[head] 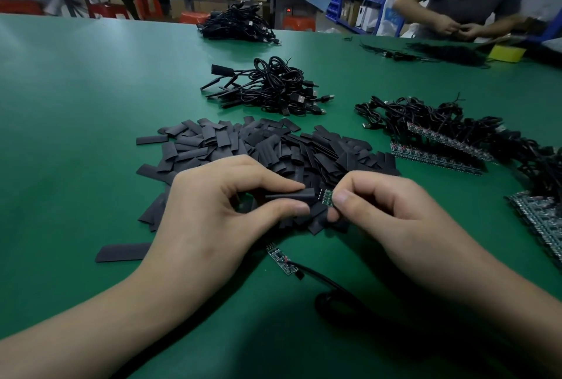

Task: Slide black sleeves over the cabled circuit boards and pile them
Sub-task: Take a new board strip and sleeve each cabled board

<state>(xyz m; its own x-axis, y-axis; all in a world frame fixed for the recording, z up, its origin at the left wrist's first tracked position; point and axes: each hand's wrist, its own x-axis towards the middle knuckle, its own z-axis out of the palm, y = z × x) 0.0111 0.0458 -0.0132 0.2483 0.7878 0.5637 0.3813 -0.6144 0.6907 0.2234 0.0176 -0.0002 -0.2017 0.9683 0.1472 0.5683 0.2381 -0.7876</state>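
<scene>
A heap of black sleeves (267,147) lies just beyond the hands, with a pile of cables (267,89) behind it and cabled boards (441,138) to the right. A loose board (281,260) lies between the wrists. Open green counter (76,105) stretches leftward. The left hand (219,211) pinches a sleeve (292,196); the right hand (386,211) pinches a circuit board (327,197) at the sleeve's mouth.

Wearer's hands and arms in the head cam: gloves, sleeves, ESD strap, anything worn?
Nothing worn. The left hand and right hand are ungloved, with short plain nails and no rings. The left forearm and right forearm are bare to the frame edge: no cuff, watch or wrist strap in view.
</scene>
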